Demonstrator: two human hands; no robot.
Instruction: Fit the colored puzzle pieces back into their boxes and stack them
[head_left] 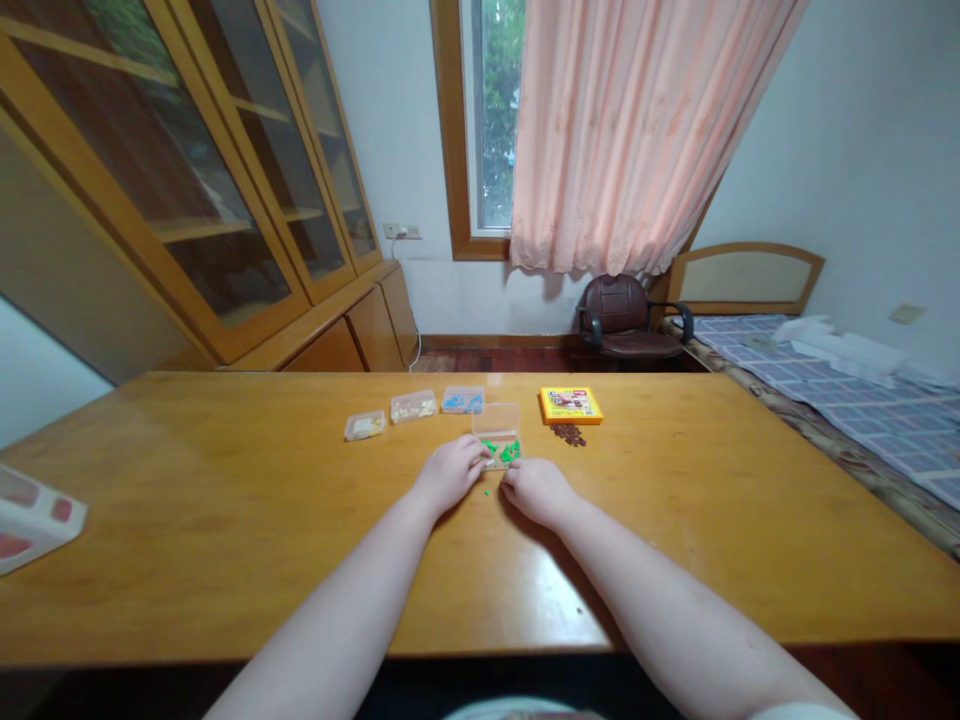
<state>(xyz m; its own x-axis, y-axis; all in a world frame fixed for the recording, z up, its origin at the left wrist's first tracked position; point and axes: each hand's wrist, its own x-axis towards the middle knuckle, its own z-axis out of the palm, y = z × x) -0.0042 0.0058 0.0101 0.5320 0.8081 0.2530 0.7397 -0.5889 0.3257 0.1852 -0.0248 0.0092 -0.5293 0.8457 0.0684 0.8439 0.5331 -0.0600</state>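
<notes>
— Left hand [450, 475]?
— Curled, fingers together, fingertips at the near edge of a clear plastic box [498, 452]. Pinching or not: impossible to tell from this view.
— Right hand [536, 492]?
— Also curled, resting low on the yellow-brown wooden tabletop [225, 530], right beside the box's near corner. Any pinch: hidden as well.
— Inside the box?
— Small bright green pieces [504, 452], with a clear lid [495, 419] open behind. One loose green piece [486, 491] on the tabletop, just beside the hands.
— Farther out?
— Three small clear boxes in a row to the left: one with pale pieces [365, 425], one with cream pieces [413, 405], one with blue pieces [463, 400]. To the right, a yellow printed carton [571, 405], with a small scatter of dark brown pieces [568, 434] just below it.
— Beyond the tabletop?
— A dark brown padded chair [628, 318] and a bed with a blue checked cover [840, 400].
</notes>
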